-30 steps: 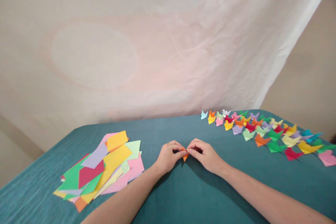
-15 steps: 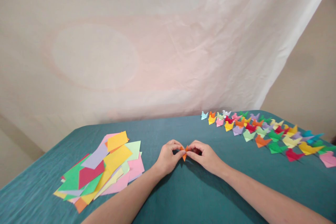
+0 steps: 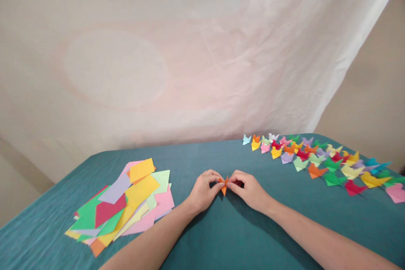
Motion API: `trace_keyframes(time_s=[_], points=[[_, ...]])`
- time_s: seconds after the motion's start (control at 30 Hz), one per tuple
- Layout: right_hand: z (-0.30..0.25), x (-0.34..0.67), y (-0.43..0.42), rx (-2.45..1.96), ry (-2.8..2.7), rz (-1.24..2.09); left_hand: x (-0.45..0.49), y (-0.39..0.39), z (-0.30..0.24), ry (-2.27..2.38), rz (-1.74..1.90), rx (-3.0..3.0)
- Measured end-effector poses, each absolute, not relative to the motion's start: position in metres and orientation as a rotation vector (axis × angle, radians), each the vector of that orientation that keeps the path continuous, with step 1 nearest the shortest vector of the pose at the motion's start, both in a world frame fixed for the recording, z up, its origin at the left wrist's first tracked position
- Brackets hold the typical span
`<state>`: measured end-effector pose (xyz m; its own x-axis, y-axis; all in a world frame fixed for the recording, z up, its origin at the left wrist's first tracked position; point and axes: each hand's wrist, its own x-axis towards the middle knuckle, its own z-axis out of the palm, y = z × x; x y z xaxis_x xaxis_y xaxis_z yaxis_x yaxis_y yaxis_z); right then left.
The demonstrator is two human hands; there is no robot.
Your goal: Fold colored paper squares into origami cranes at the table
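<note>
A small orange folded paper piece (image 3: 224, 185) is pinched between both hands just above the teal tablecloth (image 3: 228, 236). My left hand (image 3: 204, 190) grips its left side with curled fingers. My right hand (image 3: 248, 188) grips its right side the same way. The paper's pointed tip hangs down between the fingertips, and two small points stick up on top.
A loose pile of coloured paper squares (image 3: 123, 200) lies on the left. Several finished folded paper figures (image 3: 319, 160) in many colours stand in rows at the right, running toward the table's right edge. A pale cloth backdrop (image 3: 177, 55) hangs behind the table.
The orange piece has been worked between the fingers: two small points now stick up on top. Both hands stay in almost the same spot.
</note>
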<state>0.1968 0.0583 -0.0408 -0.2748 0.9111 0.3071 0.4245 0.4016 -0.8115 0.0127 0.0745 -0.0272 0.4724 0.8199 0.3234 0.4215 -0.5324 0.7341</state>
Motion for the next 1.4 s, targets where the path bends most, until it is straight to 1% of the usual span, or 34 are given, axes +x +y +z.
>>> trace_keyframes(time_s=[0.37,0.63,0.93,1.4], points=[[-0.041,0.1946,0.0544,-1.094,-1.94,0.65,0.014,0.0749,-0.0297,1.074,0.915,2.168],[-0.0424,0.1933,0.0547,-1.082,-1.905,0.699,0.0137,0.0748,-0.0256,1.047,0.893,2.141],[-0.0436,0.194,0.0579,-1.141,-1.833,0.697,0.0106,0.0801,-0.0321,1.124,1.033,1.985],[-0.0414,0.195,0.0586,-1.134,-1.885,0.725,0.011,0.0783,-0.0299,1.04,0.993,1.986]])
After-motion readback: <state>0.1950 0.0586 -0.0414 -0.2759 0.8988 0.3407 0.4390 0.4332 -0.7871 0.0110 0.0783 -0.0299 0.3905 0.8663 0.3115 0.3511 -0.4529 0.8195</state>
